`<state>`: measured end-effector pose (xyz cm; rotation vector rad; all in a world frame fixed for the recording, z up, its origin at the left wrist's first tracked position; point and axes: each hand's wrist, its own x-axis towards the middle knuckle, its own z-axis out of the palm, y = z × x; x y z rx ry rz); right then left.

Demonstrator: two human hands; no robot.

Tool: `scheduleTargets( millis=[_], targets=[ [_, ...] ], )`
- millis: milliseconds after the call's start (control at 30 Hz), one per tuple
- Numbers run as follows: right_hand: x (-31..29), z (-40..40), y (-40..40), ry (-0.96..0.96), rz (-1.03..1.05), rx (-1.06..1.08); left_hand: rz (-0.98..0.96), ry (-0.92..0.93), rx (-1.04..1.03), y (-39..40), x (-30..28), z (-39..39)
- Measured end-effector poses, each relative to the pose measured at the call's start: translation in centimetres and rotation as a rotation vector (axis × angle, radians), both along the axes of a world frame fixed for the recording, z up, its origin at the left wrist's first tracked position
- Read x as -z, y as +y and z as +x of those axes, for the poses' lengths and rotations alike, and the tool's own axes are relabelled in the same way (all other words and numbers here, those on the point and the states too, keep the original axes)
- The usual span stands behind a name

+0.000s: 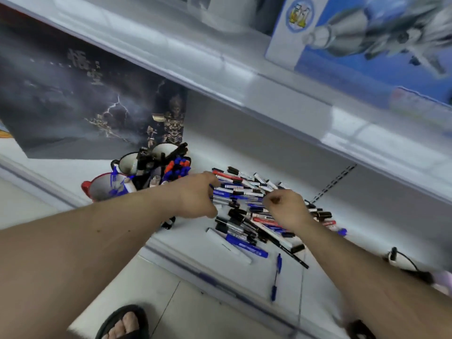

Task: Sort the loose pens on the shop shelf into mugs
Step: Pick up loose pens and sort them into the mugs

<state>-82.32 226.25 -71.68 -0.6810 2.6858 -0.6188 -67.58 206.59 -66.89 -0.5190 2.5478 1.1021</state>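
Observation:
A heap of loose pens (247, 206), black, blue and red, lies on the white shop shelf (195, 245). My left hand (195, 198) is at the heap's left edge, fingers curled round a few blue pens. My right hand (287, 207) rests on the middle of the heap with its fingers curled under; what they hold is hidden. Left of the heap stand a red-rimmed mug (102, 189) with blue pens, a black-rimmed mug (127, 163) and a white mug (162, 149) with black pens. A bunch of blue and orange-capped pens (177, 167) stands upright among them.
A thin blue pen (276, 277) and a blue marker (247, 247) lie near the shelf's front edge. A dark picture box (73, 99) stands behind the mugs. An upper shelf (244, 77) overhangs, bearing a blue box (367, 45). A black cable (406, 263) lies at right. My sandalled foot (124, 324) is below.

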Motion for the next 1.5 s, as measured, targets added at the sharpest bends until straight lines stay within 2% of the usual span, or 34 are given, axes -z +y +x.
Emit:
scheduleTargets(
  millis=[100,200,333,500,667,833,1100,1200,1300,1367,1500],
  targets=[
    [3.6,-0.1,3.1,-0.111,0.258,-0.057,-0.035,-0.095,0.106,1.4,0.1,-0.6],
    [6.3,0.9,3.2,-0.195,0.382,-0.196,-0.065,-0.17,0.165,1.7,0.2,-1.1],
    [9.2,1.6,-0.2,-0.124,0.459,-0.326,-0.067,-0.234,0.168,1.4,-0.1,-1.3],
    [12.7,1.1,-3.2,-0.088,0.605,-0.296,-0.113,-0.322,0.201,1.5,-0.3,-0.7],
    [14.7,1.0,-2.5,-0.041,0.672,-0.289,-0.101,-0.311,0.201,1.4,-0.8,-0.4],
    [16.1,2.2,-0.9,-0.115,0.476,-0.218,-0.082,-0.329,0.188,1.1,-0.4,0.3],
    [15.4,5.0,0.1,-0.021,0.488,-0.05,-0.1,-0.342,0.188,0.7,0.0,1.2],
    [15.0,4.8,0.3,-0.135,0.393,0.086,-0.125,-0.333,0.211,0.9,-0.2,1.3],
    [13.4,4.0,0.5,-0.419,0.165,0.353,-0.14,-0.338,0.221,1.0,-0.4,1.6],
    [11.8,4.0,0.4,-0.591,-0.124,0.481,-0.153,-0.347,0.233,1.1,-0.6,1.8],
    [6.5,6.2,-0.7,-0.841,-0.583,0.513,0.003,-0.315,0.113,1.1,-1.1,2.4]
  ],
)
